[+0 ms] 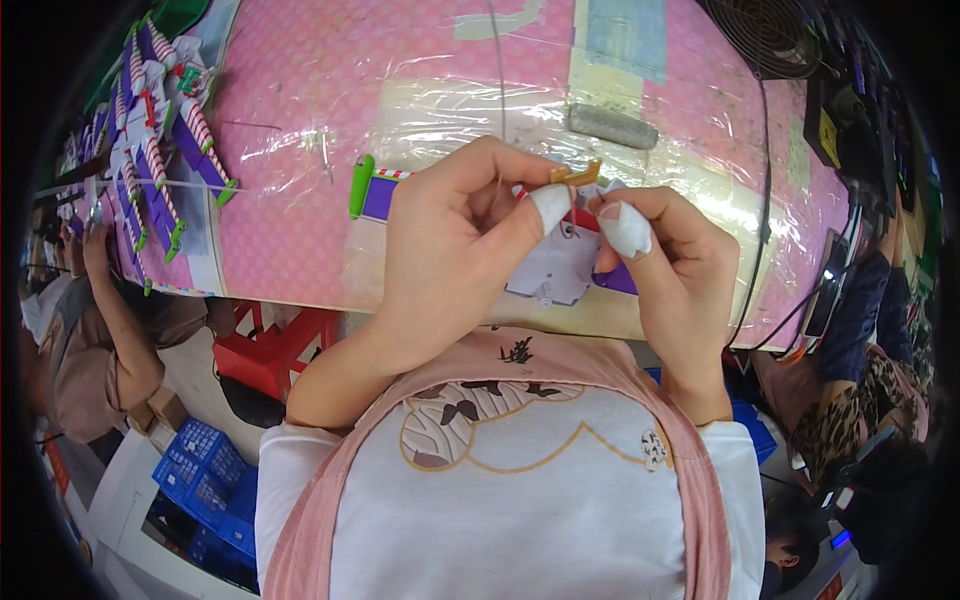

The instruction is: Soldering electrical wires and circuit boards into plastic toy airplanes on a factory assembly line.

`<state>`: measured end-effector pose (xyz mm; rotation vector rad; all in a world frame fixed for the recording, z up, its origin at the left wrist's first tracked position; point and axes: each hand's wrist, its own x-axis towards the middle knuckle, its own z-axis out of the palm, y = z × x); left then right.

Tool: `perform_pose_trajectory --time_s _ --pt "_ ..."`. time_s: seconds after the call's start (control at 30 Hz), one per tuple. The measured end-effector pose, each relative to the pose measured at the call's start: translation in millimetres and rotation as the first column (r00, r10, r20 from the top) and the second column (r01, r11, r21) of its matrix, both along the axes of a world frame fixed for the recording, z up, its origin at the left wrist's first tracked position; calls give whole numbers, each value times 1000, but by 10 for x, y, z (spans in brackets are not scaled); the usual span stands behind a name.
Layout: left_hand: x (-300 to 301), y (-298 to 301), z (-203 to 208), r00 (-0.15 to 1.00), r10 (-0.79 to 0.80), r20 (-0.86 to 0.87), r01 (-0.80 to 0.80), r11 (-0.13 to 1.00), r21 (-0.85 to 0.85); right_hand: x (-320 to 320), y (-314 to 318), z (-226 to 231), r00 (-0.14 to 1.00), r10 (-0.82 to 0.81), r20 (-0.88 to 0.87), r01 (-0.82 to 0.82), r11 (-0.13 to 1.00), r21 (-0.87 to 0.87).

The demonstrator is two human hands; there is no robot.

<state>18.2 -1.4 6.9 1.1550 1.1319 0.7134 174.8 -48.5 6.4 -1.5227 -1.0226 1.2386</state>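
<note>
Pink table (290, 235) under purple toy (379, 198), long axis left to right, green end (362, 187) leftward.
Pinching tan piece (578, 174), tip rightward, in left hand (455, 235); fingers curled in right hand (680, 245), grip unclear.

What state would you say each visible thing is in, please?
Left hand, pinching, thumb wrapped
Right hand, thumb wrapped, hold unclear
Yellow-brown piece, pinched by left hand
White toy part, partly hidden
Grey block, lying flat
Striped parts, piled up
Plastic table cover, wrinkled
Fan, unclear whether running
</note>
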Motion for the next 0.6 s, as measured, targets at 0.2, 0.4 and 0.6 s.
perform_pose_trajectory --time_s 0.2,0.4,0.6 --pt "-65 -4 10 997 -49 -62 49 999 4 -41 54 81 996 3 93 0 999 -32" --pt "-57 -23 -18 1000 20 12 -20 1000 12 -75 60 63 978 -1 209 -13 998 63" --pt "-104 27 78 992 -89 -92 90 996 7 -74 63 26 930 19 368 -83 984 160"
